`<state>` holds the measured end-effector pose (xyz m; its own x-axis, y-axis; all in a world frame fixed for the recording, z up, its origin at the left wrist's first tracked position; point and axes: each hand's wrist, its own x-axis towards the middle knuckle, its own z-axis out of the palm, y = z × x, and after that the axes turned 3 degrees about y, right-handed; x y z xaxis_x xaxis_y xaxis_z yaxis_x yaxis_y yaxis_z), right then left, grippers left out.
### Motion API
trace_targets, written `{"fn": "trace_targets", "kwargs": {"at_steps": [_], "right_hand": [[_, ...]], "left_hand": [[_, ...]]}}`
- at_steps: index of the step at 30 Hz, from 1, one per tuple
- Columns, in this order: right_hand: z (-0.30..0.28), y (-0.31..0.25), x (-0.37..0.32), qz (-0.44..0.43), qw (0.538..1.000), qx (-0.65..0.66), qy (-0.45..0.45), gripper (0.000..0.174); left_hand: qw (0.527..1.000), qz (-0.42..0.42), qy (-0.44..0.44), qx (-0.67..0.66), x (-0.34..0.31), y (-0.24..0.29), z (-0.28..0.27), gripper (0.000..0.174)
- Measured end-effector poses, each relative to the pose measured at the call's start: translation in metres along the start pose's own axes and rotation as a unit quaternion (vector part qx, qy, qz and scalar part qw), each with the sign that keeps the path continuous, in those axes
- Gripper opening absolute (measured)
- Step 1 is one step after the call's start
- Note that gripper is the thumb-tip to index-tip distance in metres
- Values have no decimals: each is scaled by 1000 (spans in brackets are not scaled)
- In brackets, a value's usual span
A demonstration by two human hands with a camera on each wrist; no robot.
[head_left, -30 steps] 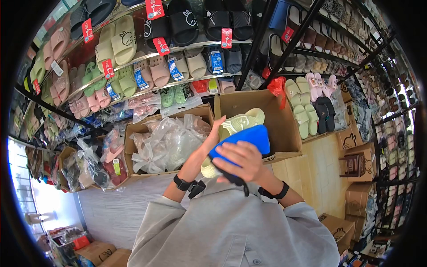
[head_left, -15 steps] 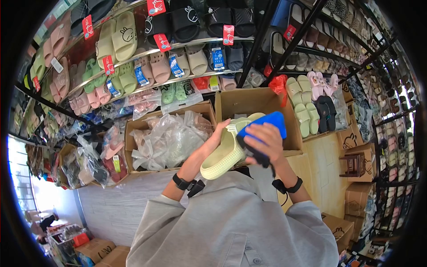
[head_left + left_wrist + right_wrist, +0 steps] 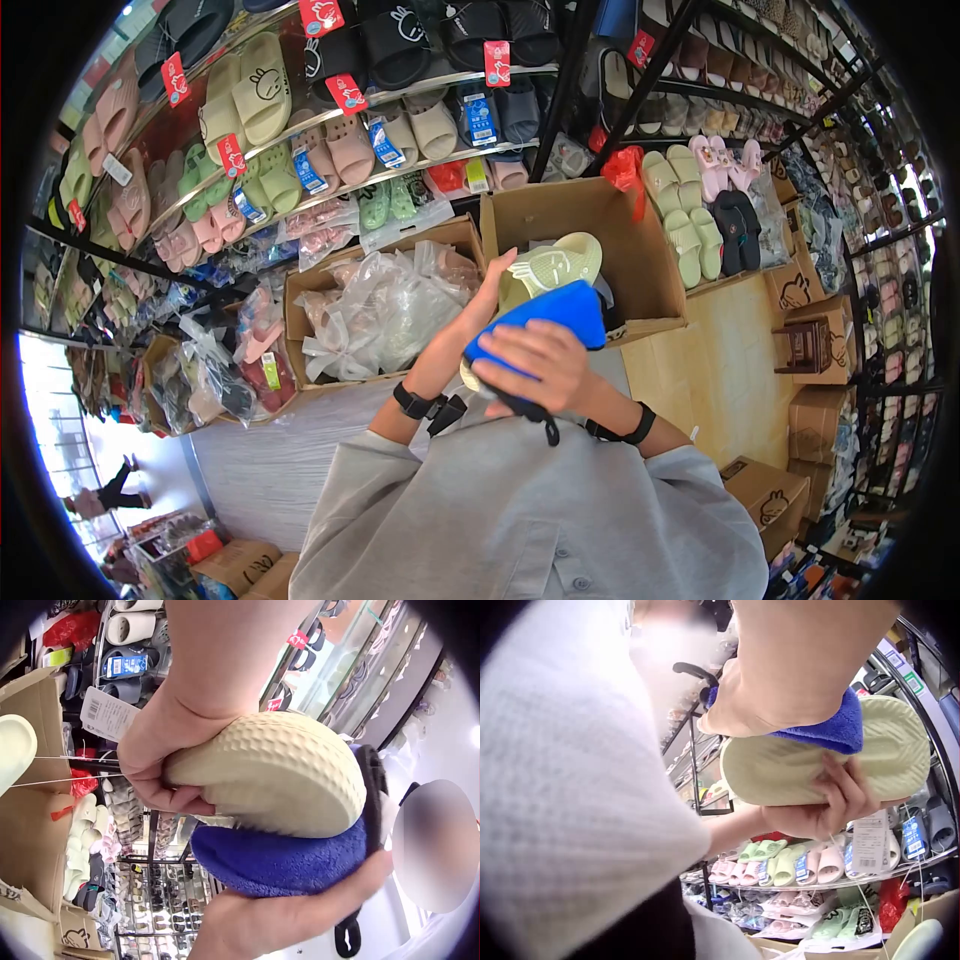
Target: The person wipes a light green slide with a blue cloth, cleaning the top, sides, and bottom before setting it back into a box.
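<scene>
A pale green slipper (image 3: 548, 270) with a white printed face is gripped along its edge by my left hand (image 3: 488, 292). In the left wrist view, left fingers (image 3: 184, 799) curl around the slipper (image 3: 277, 776). My right hand (image 3: 540, 368) holds a fuzzy blue pad (image 3: 570, 308) with a black strap against the slipper. In the right wrist view, the blue pad (image 3: 844, 727) lies over the sole (image 3: 772, 769), under my right hand (image 3: 780, 697). A white tag (image 3: 870, 844) hangs by the slipper, and strings lead toward another pale slipper (image 3: 919, 941).
Behind the hands stands an open cardboard box (image 3: 645, 270); left of it, another box holds bagged footwear (image 3: 375, 310). Shelves of slippers (image 3: 350, 150) rise in front. Green slippers (image 3: 690, 245) lie on the right. A person (image 3: 105, 495) is at the far lower left.
The blue pad and my right hand have swung right, then back left over the slipper. The slipper's heel end showed more half a second ago. The head view has shifted slightly.
</scene>
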<state>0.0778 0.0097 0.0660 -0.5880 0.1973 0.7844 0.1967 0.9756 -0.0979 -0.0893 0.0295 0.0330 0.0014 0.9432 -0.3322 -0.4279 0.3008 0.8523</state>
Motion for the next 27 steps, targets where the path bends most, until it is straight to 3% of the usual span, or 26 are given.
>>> {"fn": "trace_targets", "kwargs": {"at_steps": [1,3,6,13,17,19,26,27], "right_hand": [[2,-5,-1,-38,999,6,-5,48],[3,-6,-3,-97,995,10,-22,47],[-5,8,-6,-120,992,27,-41,47],[-24,77,-28,57,998,-28,25,54],[-23,105,-40,238,963,57,113,62],[-21,103,-38,234,967,32,98,62],[-1,54,-13,98,994,-49,15,51],[5,43,-11,84,996,-38,16,51]], "left_hand": [[999,28,9,16,18,-21,-9,75],[972,-197,-75,-105,19,-14,-13,77],[962,-188,-117,-157,29,-27,-20,75],[958,-197,-123,-167,15,-9,-17,75],[961,-226,-115,-107,21,-19,-33,75],[960,-237,-107,-100,20,-18,-35,75],[955,-212,-114,-172,21,-16,-32,75],[983,-137,-72,-99,2,0,-23,74]]}}
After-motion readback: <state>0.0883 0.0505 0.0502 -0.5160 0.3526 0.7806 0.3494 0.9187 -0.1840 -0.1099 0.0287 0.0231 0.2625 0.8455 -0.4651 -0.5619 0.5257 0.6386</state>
